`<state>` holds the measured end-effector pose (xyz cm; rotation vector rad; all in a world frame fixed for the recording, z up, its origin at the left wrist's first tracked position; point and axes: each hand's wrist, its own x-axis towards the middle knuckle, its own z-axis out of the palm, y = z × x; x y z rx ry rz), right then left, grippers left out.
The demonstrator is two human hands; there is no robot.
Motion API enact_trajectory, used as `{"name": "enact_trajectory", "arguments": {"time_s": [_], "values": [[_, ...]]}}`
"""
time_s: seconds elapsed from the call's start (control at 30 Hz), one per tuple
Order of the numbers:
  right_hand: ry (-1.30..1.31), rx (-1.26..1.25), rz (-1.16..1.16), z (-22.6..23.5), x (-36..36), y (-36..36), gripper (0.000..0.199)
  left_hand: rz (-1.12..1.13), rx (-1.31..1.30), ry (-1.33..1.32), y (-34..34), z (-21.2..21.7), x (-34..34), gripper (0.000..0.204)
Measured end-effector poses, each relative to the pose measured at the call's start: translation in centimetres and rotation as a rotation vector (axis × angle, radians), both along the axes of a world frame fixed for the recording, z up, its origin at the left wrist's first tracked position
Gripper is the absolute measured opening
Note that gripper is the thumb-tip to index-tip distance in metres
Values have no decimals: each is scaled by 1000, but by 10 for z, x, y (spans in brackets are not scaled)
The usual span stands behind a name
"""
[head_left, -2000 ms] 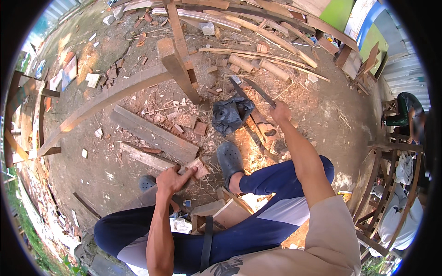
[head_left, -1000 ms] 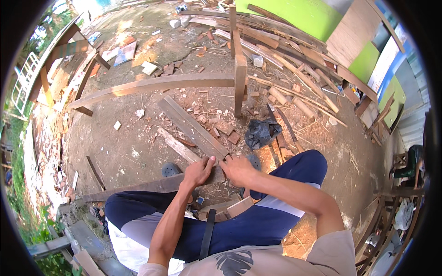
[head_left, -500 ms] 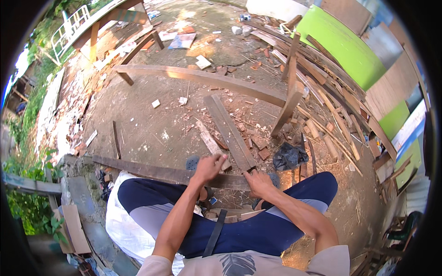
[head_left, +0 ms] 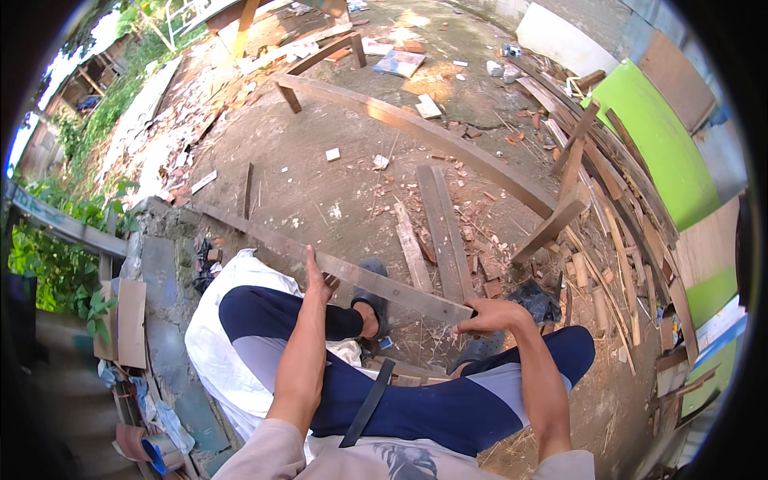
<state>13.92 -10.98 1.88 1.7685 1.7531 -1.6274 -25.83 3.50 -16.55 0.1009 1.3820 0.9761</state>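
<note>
A long, narrow wooden plank (head_left: pixel 376 283) slants across in front of my knees, its right end nearer me. My right hand (head_left: pixel 494 317) is closed around that end. My left hand (head_left: pixel 318 278) grips the plank near its middle, thumb up along its face and the other fingers partly hidden. Beyond the plank, two dark boards (head_left: pixel 444 232) lie side by side on the ground, next to a shorter, pale, worn board (head_left: pixel 413 250). My sandalled feet (head_left: pixel 372 300) rest below the plank.
A low wooden frame (head_left: pixel 432 132) on short legs stands farther off. Piled timber strips (head_left: pixel 616 216) and a green panel (head_left: pixel 656 144) lie at the right. A black plastic bag (head_left: pixel 534 302) sits past my right hand. At the left are a concrete block wall (head_left: pixel 164 296) and white sack (head_left: pixel 216 344).
The plank has been raised off its lower position and tilted. My left hand has changed to a grip on it, and my right hand has moved to its right end. The view has shifted left.
</note>
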Motion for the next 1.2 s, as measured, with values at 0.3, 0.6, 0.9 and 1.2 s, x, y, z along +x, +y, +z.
{"name": "enact_trajectory", "arguments": {"time_s": [0.3, 0.6, 0.9, 1.2], "values": [[-25, -66, -95, 1, -21, -2, 75, 183, 95, -176, 9, -5, 4, 107], [-409, 551, -86, -5, -33, -33, 66, 193, 161, -203, 5, -9, 37, 96], [-631, 998, -13, 14, -50, -35, 68, 272, 232, -292, 11, 19, 75, 84], [-583, 1167, -153, 39, -36, -39, 81, 385, 233, -337, 3, 30, 99, 85]]}}
